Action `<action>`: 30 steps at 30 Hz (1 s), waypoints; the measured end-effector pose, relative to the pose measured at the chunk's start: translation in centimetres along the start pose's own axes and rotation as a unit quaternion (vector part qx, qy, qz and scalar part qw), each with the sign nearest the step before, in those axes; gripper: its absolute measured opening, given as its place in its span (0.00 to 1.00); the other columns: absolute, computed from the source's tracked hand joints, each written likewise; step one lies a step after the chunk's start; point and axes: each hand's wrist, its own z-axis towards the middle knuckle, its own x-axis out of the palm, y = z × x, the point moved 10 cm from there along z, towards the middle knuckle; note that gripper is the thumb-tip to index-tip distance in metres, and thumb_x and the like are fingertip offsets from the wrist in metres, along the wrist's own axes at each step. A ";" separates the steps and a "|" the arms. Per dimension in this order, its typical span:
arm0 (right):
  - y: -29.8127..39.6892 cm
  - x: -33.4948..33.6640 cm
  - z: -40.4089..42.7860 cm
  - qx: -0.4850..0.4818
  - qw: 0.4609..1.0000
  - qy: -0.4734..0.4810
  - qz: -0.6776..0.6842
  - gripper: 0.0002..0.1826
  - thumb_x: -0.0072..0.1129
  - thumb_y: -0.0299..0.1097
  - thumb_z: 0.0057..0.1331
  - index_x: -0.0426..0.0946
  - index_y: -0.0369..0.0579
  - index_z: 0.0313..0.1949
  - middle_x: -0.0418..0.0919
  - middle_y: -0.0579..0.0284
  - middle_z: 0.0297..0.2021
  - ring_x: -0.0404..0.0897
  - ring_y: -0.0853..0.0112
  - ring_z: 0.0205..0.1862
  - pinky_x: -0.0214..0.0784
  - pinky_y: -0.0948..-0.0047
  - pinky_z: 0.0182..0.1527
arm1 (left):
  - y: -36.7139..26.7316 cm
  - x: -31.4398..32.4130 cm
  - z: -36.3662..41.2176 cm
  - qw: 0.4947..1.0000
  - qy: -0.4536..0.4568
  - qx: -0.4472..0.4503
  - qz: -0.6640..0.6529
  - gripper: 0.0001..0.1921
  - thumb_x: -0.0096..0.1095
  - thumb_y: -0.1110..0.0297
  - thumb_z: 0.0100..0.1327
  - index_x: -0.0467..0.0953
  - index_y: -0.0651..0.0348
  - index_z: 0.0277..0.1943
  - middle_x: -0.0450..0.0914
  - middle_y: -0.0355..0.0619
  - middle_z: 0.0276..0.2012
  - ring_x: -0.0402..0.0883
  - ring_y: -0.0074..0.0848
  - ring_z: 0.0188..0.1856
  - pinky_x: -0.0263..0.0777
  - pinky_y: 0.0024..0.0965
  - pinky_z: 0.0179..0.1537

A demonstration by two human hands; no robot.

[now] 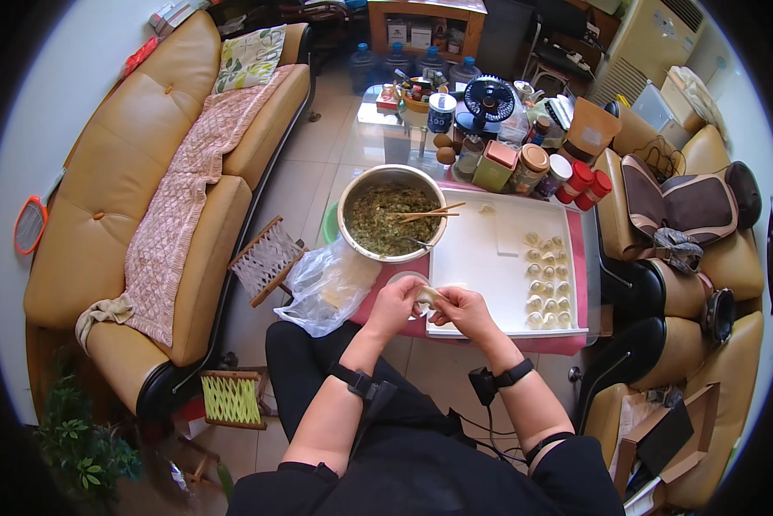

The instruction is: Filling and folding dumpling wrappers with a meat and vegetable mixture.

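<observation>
Between them, my left hand and my right hand pinch a pale wonton by its two ends, just over the near left corner of a white tray. Several folded wontons lie in rows along the tray's right side, and a single one sits near its far edge. Beyond my left hand stands a large metal bowl of chopped green filling, with a pair of wooden chopsticks and a metal utensil handle across it. A small white dish beneath my hands is mostly hidden.
A clear plastic bag with pale wrappers lies left of my hands. Jars and tins and a small black fan crowd the table behind the tray. A woven stool and a tan sofa are at left; more tan seating flanks the right.
</observation>
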 end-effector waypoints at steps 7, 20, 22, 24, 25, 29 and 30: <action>-1.4 0.0 0.4 0.102 0.993 0.045 -0.029 0.08 0.55 0.30 0.64 0.76 0.37 0.31 0.78 0.60 0.22 0.80 0.75 0.23 0.76 0.78 0.25 | -2.1 -0.2 0.0 0.990 -0.067 0.097 0.082 0.05 0.54 0.73 0.64 0.74 0.64 0.35 0.76 0.43 0.22 0.75 0.19 0.20 0.70 0.24 0.22; -2.2 0.3 1.8 0.032 0.995 -0.047 0.086 0.08 0.52 0.30 0.66 0.74 0.37 0.32 0.77 0.59 0.23 0.79 0.74 0.23 0.75 0.79 0.24 | 5.2 -0.3 1.1 0.967 -0.143 -0.078 -0.194 0.06 0.59 0.71 0.62 0.75 0.63 0.40 0.80 0.40 0.35 0.77 0.19 0.35 0.72 0.21 0.37; -1.6 -0.1 1.8 -0.003 0.989 -0.083 0.121 0.08 0.53 0.30 0.65 0.74 0.37 0.34 0.77 0.59 0.23 0.78 0.76 0.21 0.72 0.80 0.22 | 6.1 1.6 1.1 0.932 -0.073 -0.131 -0.329 0.08 0.61 0.73 0.61 0.74 0.62 0.42 0.79 0.41 0.36 0.78 0.21 0.35 0.74 0.23 0.38; -2.0 -0.2 2.0 -0.011 0.988 -0.094 0.125 0.08 0.53 0.31 0.66 0.74 0.37 0.34 0.77 0.60 0.23 0.77 0.77 0.20 0.72 0.80 0.21 | 6.1 1.7 1.0 0.927 -0.064 -0.144 -0.339 0.08 0.61 0.74 0.60 0.73 0.62 0.42 0.78 0.41 0.35 0.78 0.22 0.36 0.74 0.23 0.39; -2.1 -0.4 2.1 -0.019 0.986 -0.106 0.129 0.08 0.53 0.31 0.66 0.74 0.38 0.34 0.77 0.60 0.23 0.76 0.78 0.20 0.71 0.81 0.21 | 6.1 2.0 0.9 0.922 -0.054 -0.158 -0.350 0.08 0.62 0.75 0.59 0.72 0.62 0.41 0.78 0.41 0.34 0.79 0.22 0.36 0.75 0.24 0.39; -2.5 -0.4 1.9 -0.007 0.981 -0.116 0.156 0.09 0.53 0.33 0.66 0.74 0.39 0.33 0.76 0.62 0.22 0.75 0.79 0.20 0.71 0.82 0.22 | 5.5 1.9 1.0 0.942 -0.085 -0.146 -0.289 0.05 0.61 0.75 0.60 0.72 0.63 0.37 0.77 0.41 0.32 0.77 0.21 0.32 0.74 0.23 0.36; -2.8 -0.4 1.9 -0.002 0.978 -0.112 0.177 0.09 0.53 0.34 0.66 0.74 0.40 0.34 0.76 0.62 0.22 0.75 0.79 0.21 0.71 0.82 0.22 | 5.2 1.6 1.0 0.957 -0.095 -0.129 -0.242 0.05 0.61 0.76 0.60 0.71 0.62 0.36 0.77 0.41 0.31 0.77 0.20 0.32 0.73 0.22 0.35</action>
